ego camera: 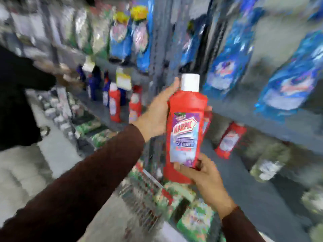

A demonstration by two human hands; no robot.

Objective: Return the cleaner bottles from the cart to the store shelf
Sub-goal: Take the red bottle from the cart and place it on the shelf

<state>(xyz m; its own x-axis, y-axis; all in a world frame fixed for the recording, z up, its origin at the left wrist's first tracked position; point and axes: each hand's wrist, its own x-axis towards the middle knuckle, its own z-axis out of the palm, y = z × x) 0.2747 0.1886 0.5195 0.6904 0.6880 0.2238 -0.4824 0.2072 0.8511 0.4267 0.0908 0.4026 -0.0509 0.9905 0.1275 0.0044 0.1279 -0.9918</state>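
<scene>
Two hands hold one red bottle point(185, 130) upright in front of the shelf point(262, 123). Left hand point(155, 116), in a dark brown sleeve point(83, 186), wraps the bottle's upper body from the left, fingertips point(208, 109) showing past its right side. Right hand point(204, 177) grips the bottle's lower part from below, thumb across the foot of the label. White cap point(190, 82) on top; the label faces the camera. Behind, further red bottles stand on the shelf: two point(115, 105) towards its left end, beside dark blue bottles point(92, 86), and one point(230, 140) on the level below, tilted, to the right of the held bottle. Blue packs point(286, 84) fill the upper right. Wire cart point(139, 194) sits below the hands, its contents too blurred to identify. Strong motion blur throughout.
</scene>
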